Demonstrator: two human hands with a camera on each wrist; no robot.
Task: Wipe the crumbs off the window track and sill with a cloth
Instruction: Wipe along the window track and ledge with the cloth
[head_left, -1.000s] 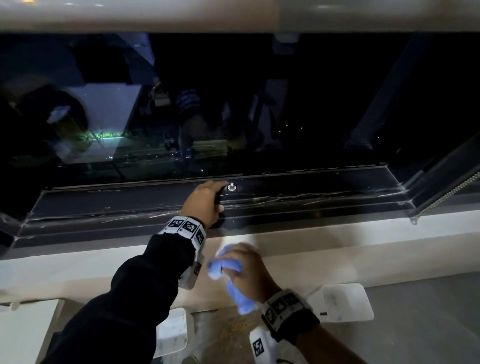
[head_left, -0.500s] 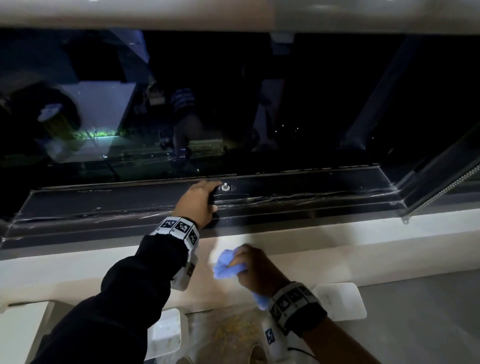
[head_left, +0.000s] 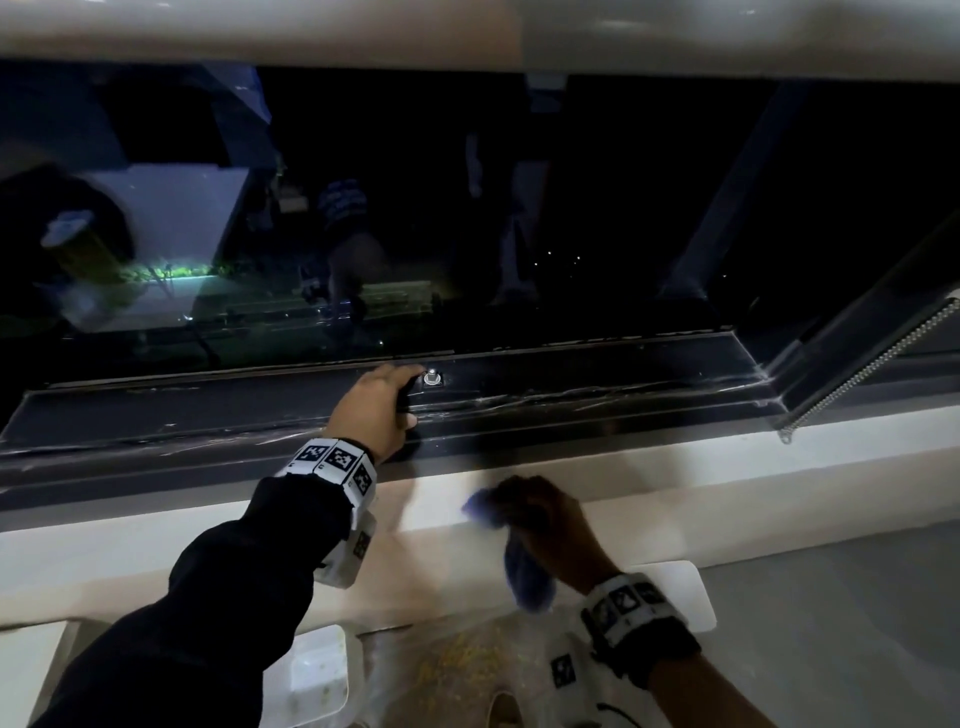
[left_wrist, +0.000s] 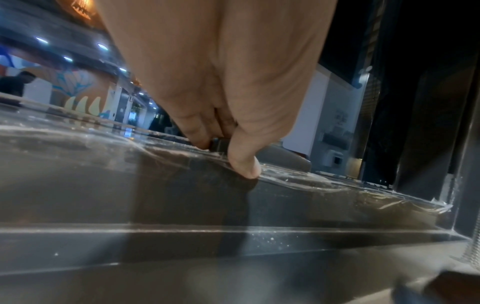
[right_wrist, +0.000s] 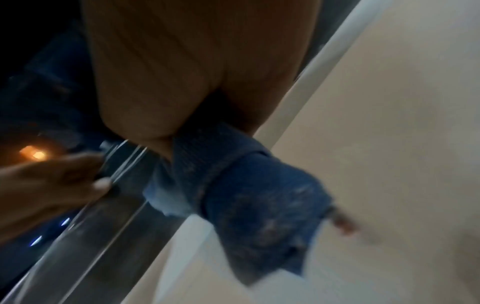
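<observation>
My right hand (head_left: 519, 512) grips a bunched blue cloth (head_left: 524, 571) and presses it against the front edge of the white sill (head_left: 727, 462). In the right wrist view the cloth (right_wrist: 246, 185) hangs from my fist over the sill edge, blurred by motion. My left hand (head_left: 413, 400) reaches up onto the dark window track (head_left: 597, 395) and grips a small dark handle (left_wrist: 219, 144) between thumb and fingers, beside a metal screw (head_left: 431, 378). White dust specks and streaks lie along the track (left_wrist: 272, 238).
Yellow crumbs (head_left: 457, 665) lie on a clear sheet below the sill. Two white trays (head_left: 317, 675) (head_left: 691, 587) lie beside it. A beaded blind cord (head_left: 872, 364) hangs at the right end of the track. Dark glass (head_left: 519, 208) rises behind.
My right hand has carried the cloth up and to the right along the sill edge. My left hand has stayed on the handle.
</observation>
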